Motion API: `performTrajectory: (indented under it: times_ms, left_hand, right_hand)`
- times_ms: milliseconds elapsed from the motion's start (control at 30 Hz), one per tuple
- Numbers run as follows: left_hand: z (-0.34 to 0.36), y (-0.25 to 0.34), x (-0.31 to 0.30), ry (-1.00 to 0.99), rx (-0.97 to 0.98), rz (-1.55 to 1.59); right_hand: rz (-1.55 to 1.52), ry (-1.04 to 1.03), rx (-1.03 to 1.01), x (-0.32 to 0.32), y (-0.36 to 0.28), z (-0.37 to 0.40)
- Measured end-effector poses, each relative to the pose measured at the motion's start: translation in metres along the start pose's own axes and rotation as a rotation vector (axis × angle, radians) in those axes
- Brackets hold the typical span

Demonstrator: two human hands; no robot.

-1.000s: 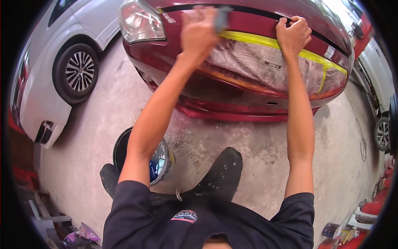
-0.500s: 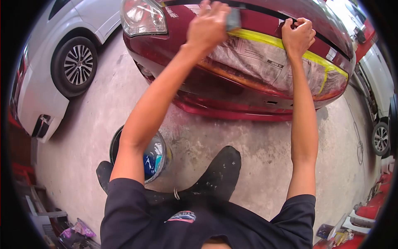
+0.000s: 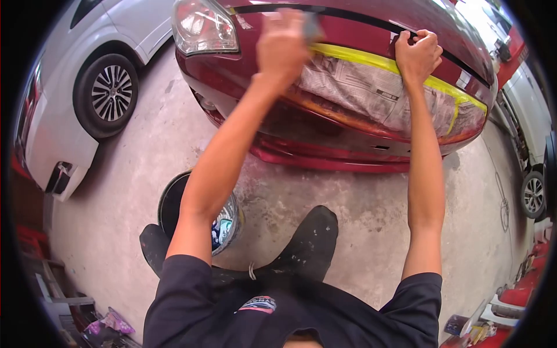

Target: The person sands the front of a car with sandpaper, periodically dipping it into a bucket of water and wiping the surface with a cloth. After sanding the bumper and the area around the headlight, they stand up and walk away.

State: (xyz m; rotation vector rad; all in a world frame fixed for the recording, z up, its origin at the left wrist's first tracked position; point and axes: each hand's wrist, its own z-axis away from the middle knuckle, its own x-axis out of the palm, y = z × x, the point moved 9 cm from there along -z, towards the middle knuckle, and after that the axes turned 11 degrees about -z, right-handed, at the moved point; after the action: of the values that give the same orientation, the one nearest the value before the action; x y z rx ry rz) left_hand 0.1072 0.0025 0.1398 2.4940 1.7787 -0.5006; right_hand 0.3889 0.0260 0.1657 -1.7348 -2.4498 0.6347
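Blurred by motion, my left hand (image 3: 282,49) is closed around a grey sanding pad (image 3: 313,26) against the dark red bumper (image 3: 348,26), below the hood seam. My right hand (image 3: 416,57) rests on the same bumper farther right, its fingers curled at the black seam; whatever they grip is hidden. Between the hands, yellow masking tape (image 3: 357,55) runs along the top of wrinkled newspaper (image 3: 348,84) covering the grille area. Pale bare patches show in the red paint near the seam.
A bucket (image 3: 169,203) with water and blue items stands by my left leg, partly behind my arm. The car's headlight (image 3: 205,29) is at upper left. A silver vehicle (image 3: 55,116) stands left, another car (image 3: 531,98) right. A cable (image 3: 504,211) lies on the concrete floor.
My left hand has slid left and slightly down along the bumper with the sanding pad. My right hand has stayed almost in place. The view has shifted a little.
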Motion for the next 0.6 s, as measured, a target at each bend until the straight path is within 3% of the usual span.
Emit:
performTrajectory:
  times_ms: [67,133,267,333,367,433,467,533,600]
  left_hand:
    - [0.007,0.033,0.015,0.132,0.155,0.01]
    - [0.001,-0.002,0.003,-0.071,0.007,0.106]
    - [0.036,-0.084,0.006,-0.026,-0.149,-0.01]
    - [0.033,-0.063,0.006,-0.063,-0.396,0.02]
    - [0.023,-0.029,0.008,-0.335,-0.336,0.143]
    - [0.007,0.051,0.003,0.116,0.092,0.227]
    - [-0.008,0.065,0.005,-0.006,0.081,0.22]
    - [-0.013,0.051,0.018,-0.033,0.12,0.28]
    - [0.006,0.0,-0.001,-0.103,0.086,0.272]
  right_hand:
    - [-0.004,0.004,-0.022,-0.003,0.003,0.001]
    - [-0.007,0.001,-0.018,-0.004,0.001,0.001]
    - [0.051,0.026,-0.008,-0.003,0.001,0.001]
    - [0.117,0.058,-0.033,0.001,0.0,0.0]
    - [0.101,0.044,-0.018,0.001,0.0,0.0]
    - [0.057,0.028,-0.024,-0.001,0.001,0.0]
    - [0.031,0.016,-0.027,-0.001,0.001,0.002]
    - [0.007,0.004,-0.027,-0.003,0.001,0.003]
    - [0.014,0.004,-0.038,-0.002,0.001,0.0]
